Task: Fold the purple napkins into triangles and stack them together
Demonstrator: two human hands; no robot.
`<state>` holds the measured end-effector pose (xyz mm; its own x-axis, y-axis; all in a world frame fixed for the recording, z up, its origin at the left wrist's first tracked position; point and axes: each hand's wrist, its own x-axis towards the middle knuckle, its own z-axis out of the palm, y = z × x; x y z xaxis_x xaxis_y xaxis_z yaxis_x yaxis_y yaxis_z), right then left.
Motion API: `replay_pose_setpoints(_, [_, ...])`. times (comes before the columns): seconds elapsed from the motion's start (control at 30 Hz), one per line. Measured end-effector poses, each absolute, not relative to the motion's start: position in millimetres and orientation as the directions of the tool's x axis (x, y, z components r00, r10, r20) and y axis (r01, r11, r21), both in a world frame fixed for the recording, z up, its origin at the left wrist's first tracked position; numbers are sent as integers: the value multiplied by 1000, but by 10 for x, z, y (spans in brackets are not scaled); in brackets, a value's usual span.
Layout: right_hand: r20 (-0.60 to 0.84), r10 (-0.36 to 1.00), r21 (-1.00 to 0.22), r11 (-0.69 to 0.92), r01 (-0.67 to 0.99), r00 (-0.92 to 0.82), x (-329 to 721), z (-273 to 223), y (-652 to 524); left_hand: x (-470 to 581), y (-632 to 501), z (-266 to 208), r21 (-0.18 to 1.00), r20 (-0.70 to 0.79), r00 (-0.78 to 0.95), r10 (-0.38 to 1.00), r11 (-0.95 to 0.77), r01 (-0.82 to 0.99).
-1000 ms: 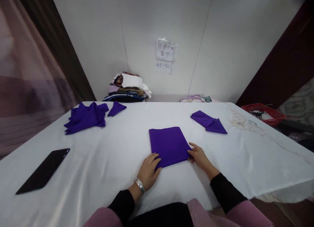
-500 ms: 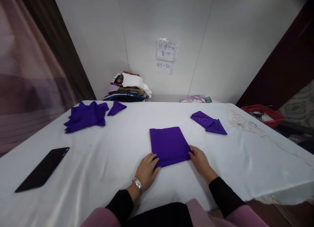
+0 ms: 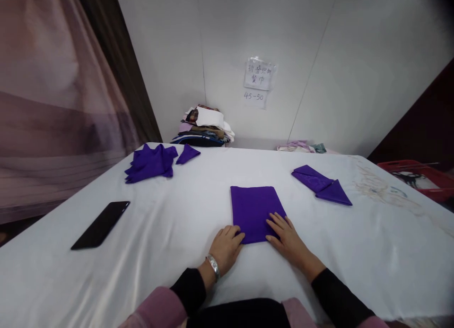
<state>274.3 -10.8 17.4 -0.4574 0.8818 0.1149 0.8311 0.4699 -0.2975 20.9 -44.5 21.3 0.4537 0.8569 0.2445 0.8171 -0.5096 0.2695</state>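
Note:
A square-folded purple napkin (image 3: 253,210) lies flat on the white tablecloth in front of me. My left hand (image 3: 226,247), with a silver bracelet at the wrist, has its fingers and thumb closed at the napkin's near left corner. Across the near right part my right hand (image 3: 285,238) rests with fingers spread on the cloth. Farther right lie two purple folded pieces, a longer one (image 3: 310,177) and a pointed one (image 3: 334,193), which touch each other.
A heap of purple cloths (image 3: 152,163) and a small purple triangle (image 3: 187,154) lie at the far left. Nearer stands a flat black tablet-like slab (image 3: 101,225). Folded clothes (image 3: 204,127) are piled behind the table. A red basket (image 3: 438,194) is beyond the right edge.
My right hand has shifted from gripping the napkin's right edge to lying spread on top of it. My left hand stays at the near left corner. The view has turned slightly left.

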Motion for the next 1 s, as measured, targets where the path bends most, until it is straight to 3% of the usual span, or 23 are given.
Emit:
replay_pose_setpoints(0.2, [-13, 895, -295, 423, 857, -447, 2667, 163, -178, 24, -285, 191, 168, 197, 461, 865, -493, 854])
replay_pose_setpoints(0.33, [-45, 836, -329, 504, 799, -546, 2416, 222, -329, -382, -102, 283, 162, 230, 388, 892, -429, 889])
replay_pose_setpoints(0.5, [-62, 808, -291, 546, 785, -585, 2333, 214, -431, -646, -90, 302, 325, 266, 393, 881, -465, 823])
replay_pose_setpoints(0.6, [-16, 821, -249, 549, 798, -570, 2463, 179, -398, -578, -127, 224, 418, 299, 327, 897, -431, 800])
replay_pose_setpoints(0.7, [69, 835, -197, 547, 813, -545, 2600, 157, -359, -476, -125, 148, 438, 339, 294, 894, -427, 791])
replay_pose_setpoints(1.0, [361, 767, -160, 611, 775, -531, 2664, 189, -362, -451, -74, 103, 320, 349, 307, 885, -421, 849])
